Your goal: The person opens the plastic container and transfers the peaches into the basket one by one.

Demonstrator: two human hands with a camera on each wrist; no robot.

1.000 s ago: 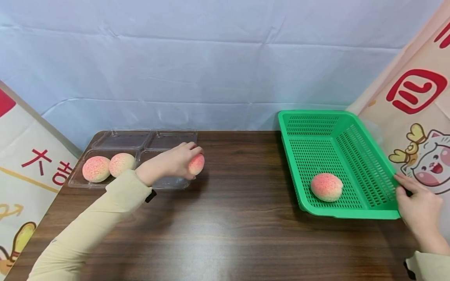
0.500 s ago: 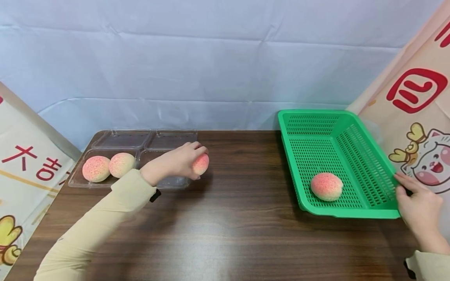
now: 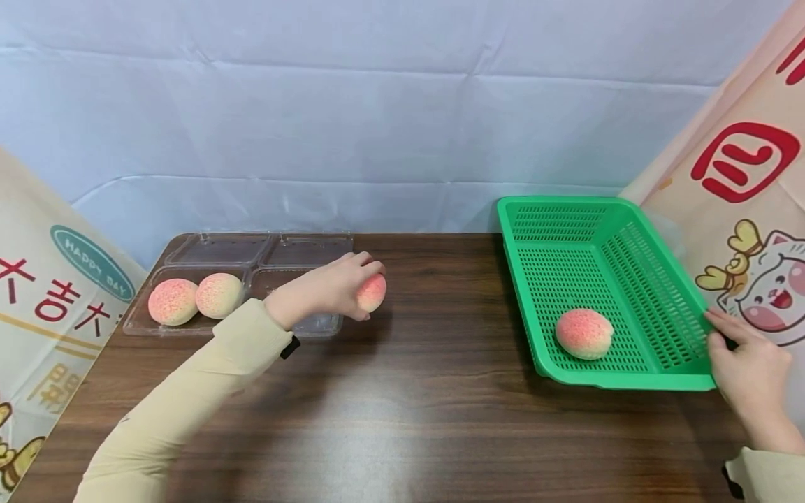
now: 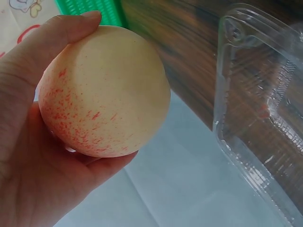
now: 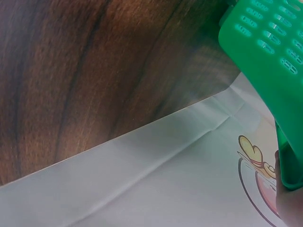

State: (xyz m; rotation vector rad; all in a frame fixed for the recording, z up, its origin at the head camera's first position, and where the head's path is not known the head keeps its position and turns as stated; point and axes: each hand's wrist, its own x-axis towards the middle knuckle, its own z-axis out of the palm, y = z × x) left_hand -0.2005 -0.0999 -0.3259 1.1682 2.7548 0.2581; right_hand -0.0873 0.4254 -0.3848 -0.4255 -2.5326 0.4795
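My left hand (image 3: 336,285) grips a pink and cream peach (image 3: 372,293), raised just past the right side of a clear plastic tray (image 3: 256,264). In the left wrist view, thumb and fingers wrap round the peach (image 4: 109,94), with its pale side facing the camera. Two more peaches, one pinker (image 3: 172,302) and one paler (image 3: 219,295), lie side by side in the tray's front left compartment. At the right, my right hand (image 3: 748,367) holds the rim of a green plastic basket (image 3: 622,381) at its near right corner. One peach (image 3: 584,334) sits inside that basket.
A dark wooden table (image 3: 434,349) spreads between tray and basket. Pale blue cloth (image 3: 377,126) hangs along the back edge. Printed cloths with red characters stand at the left (image 3: 56,300) and right (image 3: 748,230) sides, the right one close to the basket.
My left hand has moved a little to the right with the peach, away from the tray. The right hand and the basket have stayed in place. The printed cloth at the left has shifted.
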